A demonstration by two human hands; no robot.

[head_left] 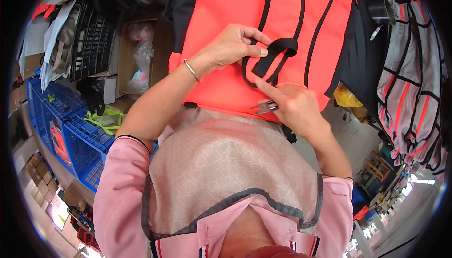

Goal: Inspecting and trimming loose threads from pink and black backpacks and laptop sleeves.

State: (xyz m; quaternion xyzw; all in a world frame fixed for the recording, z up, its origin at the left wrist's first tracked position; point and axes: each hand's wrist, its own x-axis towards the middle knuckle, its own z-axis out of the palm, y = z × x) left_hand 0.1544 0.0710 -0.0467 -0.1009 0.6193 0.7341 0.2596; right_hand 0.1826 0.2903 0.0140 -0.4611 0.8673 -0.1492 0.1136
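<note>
A bright coral backpack (226,86) with black trim and black side panels lies in front of me. My left hand (234,46) pinches a black webbing strap (268,63) between thumb and fingers, and the strap's end curls over in a loop. My right hand (295,105) is closed around small metal thread snips (264,108), whose pointed blades stick out to the left. Its index finger stretches up to the lower edge of the coral, black-edged shoulder strap. Part of the snips is hidden inside the right hand.
Blue plastic crates (77,135) stand to the left, with yellow-green strips (106,120) on them. Behind them is an open cardboard box (123,53) holding clear plastic bags. Grey pieces with black and coral trim (405,88) hang at the right. A yellow bag (347,97) lies beyond my right hand.
</note>
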